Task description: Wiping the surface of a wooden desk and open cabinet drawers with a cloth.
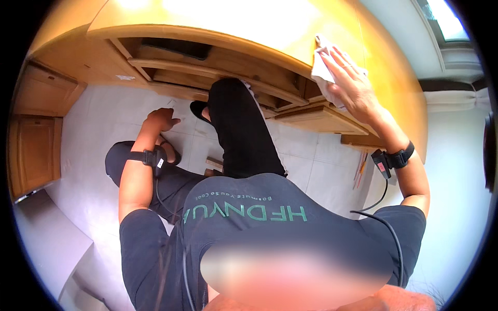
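Observation:
My right hand (352, 87) lies with extended fingers over a crumpled white cloth (323, 74). The cloth is pressed to the glossy top of a wooden desk (256, 23) near its front edge and hangs partly over it. Away from the desk, my left hand (159, 119) hangs above the floor beside my bent left leg. Its fingers are loosely curled, the thumb stands apart, and I see nothing in it. Below the desktop, open drawer bays (229, 62) show bare wood inside, with a dark flat thing (177, 47) in the upper one.
My right knee (229, 87) reaches up against the desk's frame. A wooden panel (323, 119) juts out below the right hand. Wooden cabinet doors (37, 151) stand at the left. A small wooden piece (214, 163) lies on the tiled floor (295, 155). Cables run from both wrist straps.

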A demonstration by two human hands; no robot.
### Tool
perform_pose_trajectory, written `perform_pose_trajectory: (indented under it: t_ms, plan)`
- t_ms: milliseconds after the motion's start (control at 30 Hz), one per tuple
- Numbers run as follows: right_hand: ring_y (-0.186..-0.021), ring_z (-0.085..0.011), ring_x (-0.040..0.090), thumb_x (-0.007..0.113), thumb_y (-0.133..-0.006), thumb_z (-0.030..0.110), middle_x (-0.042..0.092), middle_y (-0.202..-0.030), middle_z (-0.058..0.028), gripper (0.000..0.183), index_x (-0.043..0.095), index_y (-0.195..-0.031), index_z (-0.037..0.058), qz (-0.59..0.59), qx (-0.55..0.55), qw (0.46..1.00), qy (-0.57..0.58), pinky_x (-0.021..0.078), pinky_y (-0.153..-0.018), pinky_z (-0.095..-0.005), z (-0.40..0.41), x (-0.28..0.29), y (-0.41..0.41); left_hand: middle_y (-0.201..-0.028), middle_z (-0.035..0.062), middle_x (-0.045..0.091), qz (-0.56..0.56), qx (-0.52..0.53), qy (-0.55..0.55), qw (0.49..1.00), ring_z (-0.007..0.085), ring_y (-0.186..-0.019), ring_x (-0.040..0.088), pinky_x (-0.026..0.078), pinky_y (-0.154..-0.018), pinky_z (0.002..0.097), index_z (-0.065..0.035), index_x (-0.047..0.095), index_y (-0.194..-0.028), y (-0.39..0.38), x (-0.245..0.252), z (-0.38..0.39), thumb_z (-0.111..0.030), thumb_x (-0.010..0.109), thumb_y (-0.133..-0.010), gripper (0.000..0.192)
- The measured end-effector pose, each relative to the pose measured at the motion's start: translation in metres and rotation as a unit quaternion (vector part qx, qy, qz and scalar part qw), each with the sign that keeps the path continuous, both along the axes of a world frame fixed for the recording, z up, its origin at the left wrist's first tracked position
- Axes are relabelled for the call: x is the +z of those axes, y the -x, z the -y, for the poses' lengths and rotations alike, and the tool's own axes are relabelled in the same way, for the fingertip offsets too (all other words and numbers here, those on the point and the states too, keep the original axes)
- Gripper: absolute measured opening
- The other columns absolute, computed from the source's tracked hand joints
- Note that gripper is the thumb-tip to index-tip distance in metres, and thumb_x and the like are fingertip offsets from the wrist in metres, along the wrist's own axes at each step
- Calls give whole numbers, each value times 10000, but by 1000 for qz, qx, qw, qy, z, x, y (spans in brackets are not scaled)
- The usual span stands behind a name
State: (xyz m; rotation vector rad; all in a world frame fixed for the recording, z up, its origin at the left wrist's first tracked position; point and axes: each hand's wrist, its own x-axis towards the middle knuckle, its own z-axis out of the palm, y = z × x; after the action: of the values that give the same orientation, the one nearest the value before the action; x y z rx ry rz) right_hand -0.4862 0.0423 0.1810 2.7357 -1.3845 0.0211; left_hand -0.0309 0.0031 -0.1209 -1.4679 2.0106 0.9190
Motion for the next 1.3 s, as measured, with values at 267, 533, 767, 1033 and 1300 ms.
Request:
perform_pose_trajectory:
  t_ms: [267,533,767,1033,1300]
  plan:
    - [-1472,-287,238,305,-1016,514,334,-1561,-116,582,373,-1504,204,54,168,981,74,185,-1212,-433,115,-42,-143,-1205,176,642,-70,-39,86,993,341,-1153,594,479,-936,458,-46,582,-1222,34,20,12,-490,575,-928,532]
    - [-1445,-289,309,402,-1051,300,395,-1532,-92,389,518,-1415,221,157,177,969,-76,278,-1185,-440,113,-27,-137,-1137,214,670,-244,31,45,968,368,-1088,624,490,-911,415,-9,640,-1178,17,89,-4,-477,583,-942,527]
    - [-1387,-256,413,552,-960,53,544,-1416,-81,382,594,-1335,117,229,119,962,-90,318,-1168,-369,105,6,-25,-882,31,695,-496,124,116,851,99,-842,644,529,-754,245,3,715,-984,32,295,-28,-73,698,-889,123]
    - [-1278,-252,534,548,-981,140,586,-1368,-87,350,606,-1326,138,264,140,953,-43,385,-1120,-358,106,-13,-18,-817,55,694,-359,198,254,876,103,-705,615,486,-618,221,12,710,-944,67,332,84,-200,763,-839,242]
    - [-1376,-271,428,522,-992,175,524,-1431,-93,360,593,-1346,181,252,160,952,-62,351,-1155,-411,103,-2,-17,-681,5,645,-232,171,191,939,72,-577,552,413,-477,225,-9,709,-866,84,338,114,-209,805,-795,233]
